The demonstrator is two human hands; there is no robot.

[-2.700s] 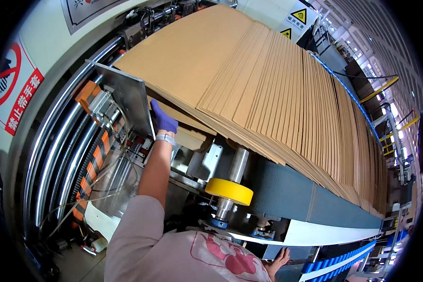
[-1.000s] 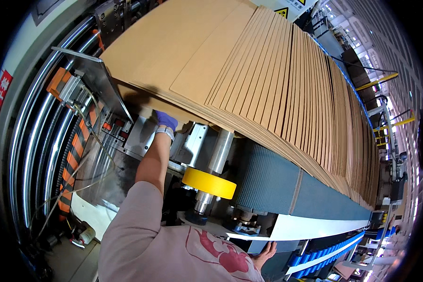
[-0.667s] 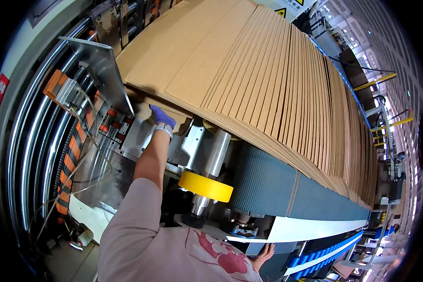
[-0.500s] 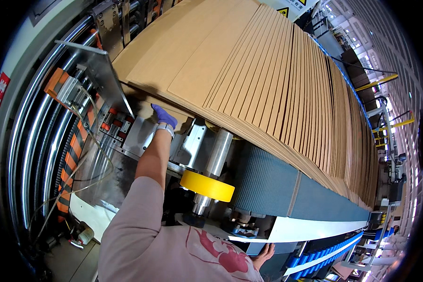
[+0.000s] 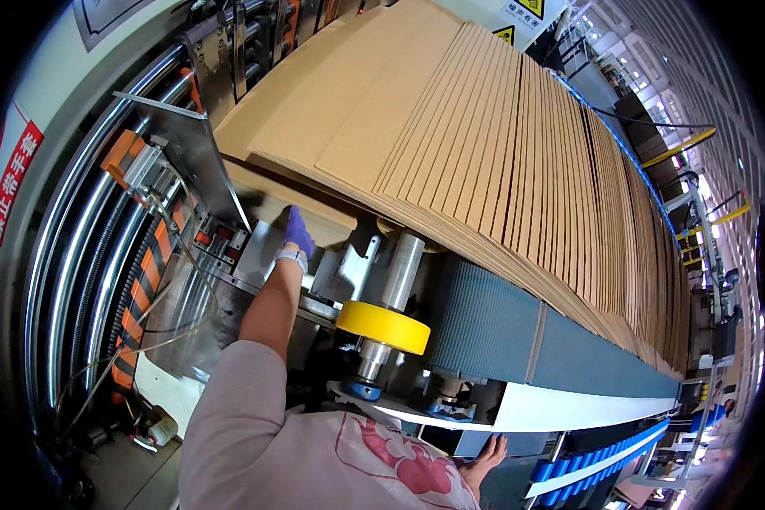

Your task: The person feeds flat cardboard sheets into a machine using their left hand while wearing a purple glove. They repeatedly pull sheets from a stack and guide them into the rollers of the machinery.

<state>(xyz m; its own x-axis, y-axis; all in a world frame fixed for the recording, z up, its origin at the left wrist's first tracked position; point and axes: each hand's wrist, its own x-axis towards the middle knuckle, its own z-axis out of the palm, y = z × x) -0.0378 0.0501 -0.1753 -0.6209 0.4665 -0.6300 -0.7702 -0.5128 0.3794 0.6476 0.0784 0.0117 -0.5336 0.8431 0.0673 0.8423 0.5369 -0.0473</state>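
My left hand [image 5: 294, 231], in a purple glove with a pale band at the wrist, reaches to the edge of the lower cardboard sheets [image 5: 323, 218]. Its fingers look stretched out and rest near or against that edge; any contact is hard to make out. Above it lies a long row of overlapping brown cardboard sheets [image 5: 450, 110], slanted over a grey ribbed conveyor belt [image 5: 482, 319]. Low in the view, my bare right hand [image 5: 488, 456] lies with fingers extended by a dark panel under the conveyor's white side rail [image 5: 569, 410], holding nothing visible.
An upright metal plate [image 5: 191, 157] stands left of the sheets, beside shiny rollers [image 5: 81, 246] and an orange-black striped strip [image 5: 140, 297]. Near my left forearm are a yellow wheel [image 5: 382, 327] and a metal shaft [image 5: 404, 270]. Loose cables hang at the left. Blue rollers [image 5: 603, 459] sit lower right.
The whole view has shifted slightly. My left hand has turned more upright, and more of the lower cardboard's edge shows beside it. My right hand stays by the rail, more of it visible.
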